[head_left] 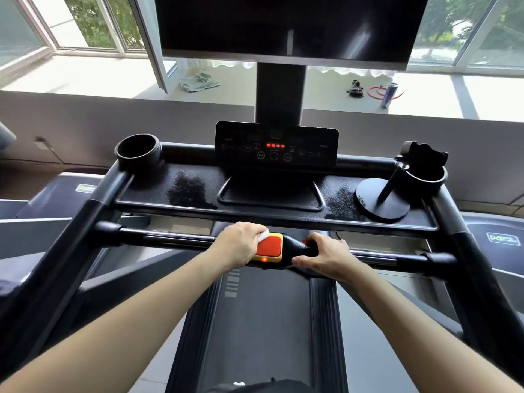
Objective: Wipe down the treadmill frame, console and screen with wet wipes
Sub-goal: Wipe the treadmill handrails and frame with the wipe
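Wipe is pinched in the curled left hand against the red button on the bar, while the right hand grips the black part beside it, likely to stay steady.

Most of the wet wipe is hidden under the fingers of the left hand; only a white corner is seen past the fingertips. The near left edge of the red stop button is covered by the same fingers. The stretch of crossbar gripped by the right hand is concealed beneath its fingers, and a small red part just beyond them cannot be identified. The console labels are too small to be read. The screen is cut off at the top edge.
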